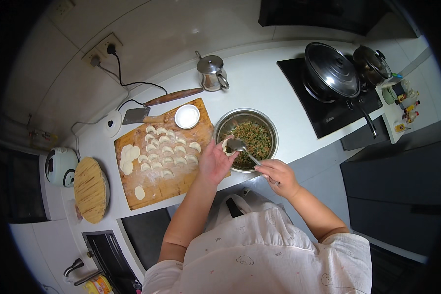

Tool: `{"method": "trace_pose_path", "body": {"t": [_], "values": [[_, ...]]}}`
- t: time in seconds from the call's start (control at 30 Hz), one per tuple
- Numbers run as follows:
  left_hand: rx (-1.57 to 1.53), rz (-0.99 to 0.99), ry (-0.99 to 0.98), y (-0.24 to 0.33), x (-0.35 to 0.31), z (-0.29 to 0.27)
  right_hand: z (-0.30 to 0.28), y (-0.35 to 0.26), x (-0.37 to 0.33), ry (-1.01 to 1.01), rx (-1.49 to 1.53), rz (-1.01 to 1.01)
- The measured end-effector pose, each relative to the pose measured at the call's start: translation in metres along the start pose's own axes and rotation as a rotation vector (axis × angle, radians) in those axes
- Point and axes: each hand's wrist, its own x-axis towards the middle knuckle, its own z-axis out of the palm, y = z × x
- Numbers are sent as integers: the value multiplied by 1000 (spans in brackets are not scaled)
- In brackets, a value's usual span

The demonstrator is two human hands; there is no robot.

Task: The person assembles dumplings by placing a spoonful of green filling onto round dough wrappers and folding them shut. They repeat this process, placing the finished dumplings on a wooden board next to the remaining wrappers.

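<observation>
My left hand (214, 161) cups a round dumpling wrapper (226, 146) beside the steel bowl. In my right hand (278, 177) is a metal spoon (252, 158), its head resting at the wrapper. What lies under the spoon's head is hidden. The steel bowl (275, 128) holds a chopped green and orange filling (256, 138). To the left, a floured wooden board (174, 191) carries rows of folded dumplings (167, 160). Flat wrappers (128, 156) overlap at its left side, and a single wrapper (139, 192) lies near its front edge.
On the board's far side stand a bowl of white powder (187, 116) and a cleaver (136, 116). Behind them lie a rolling pin (173, 96) and a metal pot (211, 73). A lidded wok (332, 71) sits on the black cooktop (323, 120). A round woven tray (90, 191) is at left.
</observation>
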Motion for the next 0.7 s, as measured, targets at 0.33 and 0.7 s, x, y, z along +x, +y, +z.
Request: {"method": "trace_pose_path", "body": {"t": [0.33,0.7], "values": [[0,-16,12,4,-2,-4,-4,0,-2,110,122,154],[102,-54,4,7,-4,-1,-9,-2,8,104,581,478]]}}
